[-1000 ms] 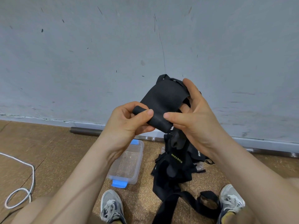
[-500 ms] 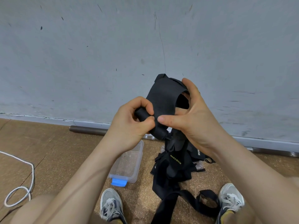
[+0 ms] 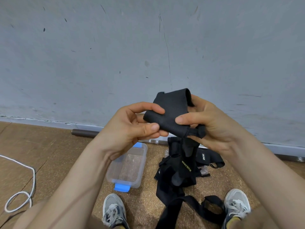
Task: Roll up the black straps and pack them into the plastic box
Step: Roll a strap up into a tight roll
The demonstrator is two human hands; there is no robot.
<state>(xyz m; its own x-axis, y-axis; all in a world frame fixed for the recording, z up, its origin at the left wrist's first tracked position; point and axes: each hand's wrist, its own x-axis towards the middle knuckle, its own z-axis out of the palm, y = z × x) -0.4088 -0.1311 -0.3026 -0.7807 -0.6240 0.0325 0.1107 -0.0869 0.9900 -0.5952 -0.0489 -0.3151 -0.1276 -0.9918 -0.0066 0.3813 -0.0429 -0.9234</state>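
Note:
I hold a wide black strap [image 3: 171, 111] in the air in front of the wall, partly rolled at its lower edge. My left hand [image 3: 132, 128] pinches the roll's left end between thumb and fingers. My right hand [image 3: 208, 121] grips the right end, thumb on top. A narrow tail hangs from the strap down to a heap of black straps [image 3: 181, 169] on the floor. The clear plastic box [image 3: 130, 164] with blue clips stands open on the floor, left of the heap and below my left hand.
A dark pipe [image 3: 84, 133] runs along the foot of the grey wall. A white cord [image 3: 24, 194] loops on the brown floor at the left. My two shoes, left [image 3: 113, 210] and right [image 3: 236, 205], rest at the bottom, either side of a trailing strap.
The roll has grown thicker and taken in more of the wide strap. Both hands have shifted their grip, and the free flap above them is shorter.

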